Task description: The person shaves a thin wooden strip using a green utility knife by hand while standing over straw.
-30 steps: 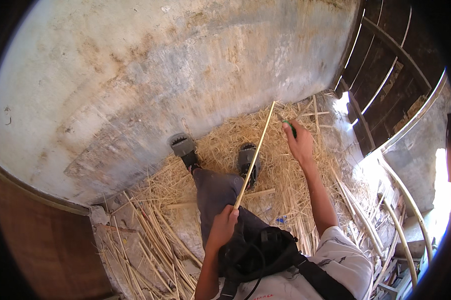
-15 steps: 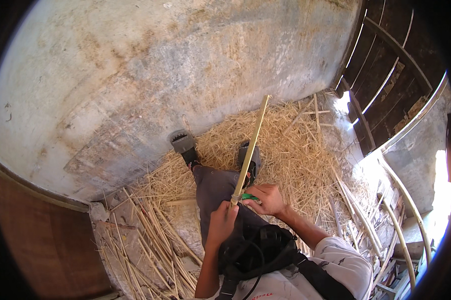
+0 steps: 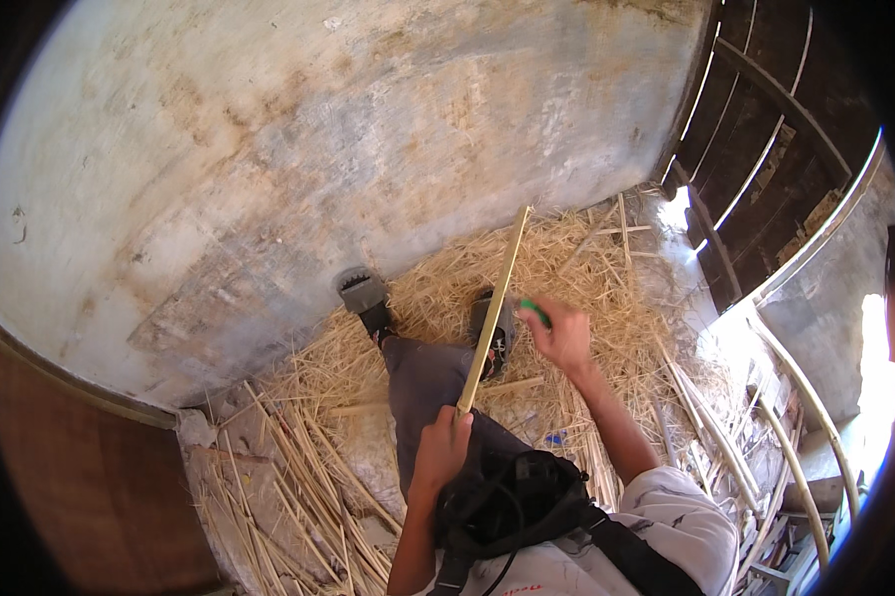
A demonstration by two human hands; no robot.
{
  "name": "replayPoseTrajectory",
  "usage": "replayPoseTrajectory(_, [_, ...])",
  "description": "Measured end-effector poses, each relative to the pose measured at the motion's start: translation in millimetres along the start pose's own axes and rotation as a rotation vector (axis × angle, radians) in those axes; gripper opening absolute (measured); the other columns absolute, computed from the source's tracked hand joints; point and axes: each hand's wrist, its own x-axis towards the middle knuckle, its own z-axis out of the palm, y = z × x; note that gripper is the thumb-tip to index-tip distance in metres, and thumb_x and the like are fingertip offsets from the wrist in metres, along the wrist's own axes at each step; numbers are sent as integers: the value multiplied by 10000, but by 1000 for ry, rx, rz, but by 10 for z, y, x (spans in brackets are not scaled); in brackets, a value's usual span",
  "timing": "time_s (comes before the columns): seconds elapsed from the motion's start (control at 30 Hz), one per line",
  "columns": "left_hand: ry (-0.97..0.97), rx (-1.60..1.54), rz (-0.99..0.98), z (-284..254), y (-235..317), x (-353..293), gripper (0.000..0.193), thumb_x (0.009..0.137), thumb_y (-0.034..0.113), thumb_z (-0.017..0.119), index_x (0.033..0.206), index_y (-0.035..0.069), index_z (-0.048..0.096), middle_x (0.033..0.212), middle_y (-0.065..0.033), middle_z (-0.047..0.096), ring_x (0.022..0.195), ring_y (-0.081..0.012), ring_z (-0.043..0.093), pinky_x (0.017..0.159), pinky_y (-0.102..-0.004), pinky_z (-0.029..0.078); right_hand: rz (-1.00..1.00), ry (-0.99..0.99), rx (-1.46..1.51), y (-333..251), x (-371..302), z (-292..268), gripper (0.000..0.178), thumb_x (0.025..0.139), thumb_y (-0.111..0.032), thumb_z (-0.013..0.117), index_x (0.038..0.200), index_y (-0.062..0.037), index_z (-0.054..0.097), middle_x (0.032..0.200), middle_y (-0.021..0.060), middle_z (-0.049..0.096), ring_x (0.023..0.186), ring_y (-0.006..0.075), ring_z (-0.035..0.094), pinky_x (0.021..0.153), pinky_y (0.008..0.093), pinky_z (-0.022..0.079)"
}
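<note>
The cane strip (image 3: 491,308) slants up from the left hand (image 3: 441,449) toward the wall (image 3: 348,149) behind it. Right of the strip is the right hand (image 3: 564,336); 2 shoes (image 3: 366,294) rest on the straw (image 3: 586,268) beneath it, 1 on each side. The railing (image 3: 765,129) stands far right.

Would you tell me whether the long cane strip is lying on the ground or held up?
Held up: the left hand grips the near end of the cane strip, which slants away above the straw.

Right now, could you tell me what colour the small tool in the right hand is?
Green; the tool shows best in the head view, in the right hand.
</note>
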Motion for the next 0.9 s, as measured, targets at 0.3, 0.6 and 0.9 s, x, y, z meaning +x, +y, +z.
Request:
replayPoseTrajectory(0.3, [11, -47, 34, 36, -4, 26, 327, 1023, 314, 686, 1044, -3, 610, 817, -303, 682, 859, -518, 692, 692, -525, 534, 185, 90, 101, 403, 128, -182, 311, 1076, -373, 608, 1100, -98, 752, 663, 124, 640, 540, 291, 636, 544, 423, 483])
replayPoseTrajectory(0.6, [48, -137, 15, 16, 100, 11, 319, 988, 294, 756, 1010, -3, 642, 686, -145, 690, 569, -225, 702, 553, -380, 528, -256, -211, 288, -295, -826, -13, 242, 942, -350, 769, 940, -114, 717, 760, 94, 691, 657, 321, 704, 597, 416, 548])
replayPoseTrajectory(0.9, [140, -109, 106, 67, -34, 40, 317, 966, 266, 789, 990, -18, 649, 644, -128, 647, 531, -175, 665, 517, -346, 479, -265, -249, 206, -409, -903, 92, 228, 925, -369, 782, 944, -145, 743, 790, 52, 725, 629, 301, 701, 588, 402, 561])
